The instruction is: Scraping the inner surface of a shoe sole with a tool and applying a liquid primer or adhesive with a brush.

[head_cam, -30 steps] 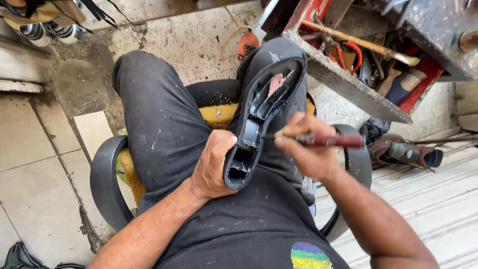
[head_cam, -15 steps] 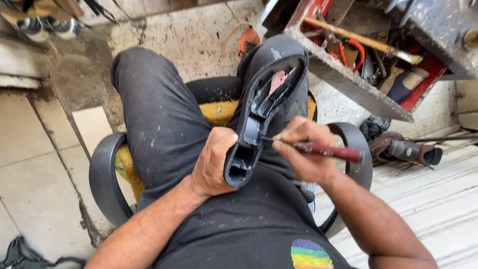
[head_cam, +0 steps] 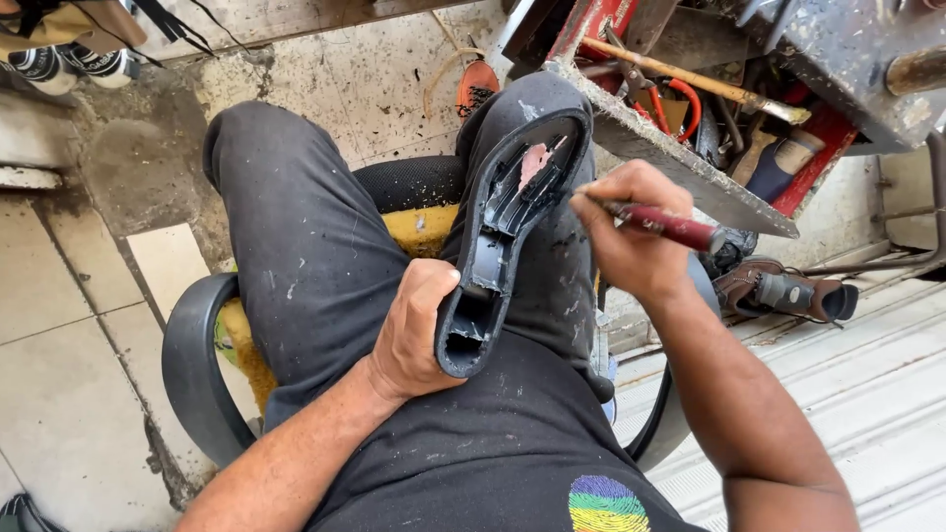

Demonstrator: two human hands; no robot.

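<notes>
Shoe sole (head_cam: 512, 217) on lap, toolbox (head_cam: 690, 148) ahead right, boot (head_cam: 778, 291) beneath

A worn chair (head_cam: 192, 365) with a black rim and torn yellow foam cushion (head_cam: 426, 229) stands on a stained, paint-flecked concrete floor (head_cam: 365, 79). Left of the chair the floor turns to pale tiles (head_cam: 59, 325); right of it lie light grey planks (head_cam: 867, 374), with a brown shoe (head_cam: 778, 291) resting on them. Beyond the chair, an orange shoe sole (head_cam: 479, 87) lies on the concrete. Above and to the right of the chair, a grimy wooden tray (head_cam: 680, 163) carries a wooden-handled hammer (head_cam: 680, 74) and assorted tools.
</notes>
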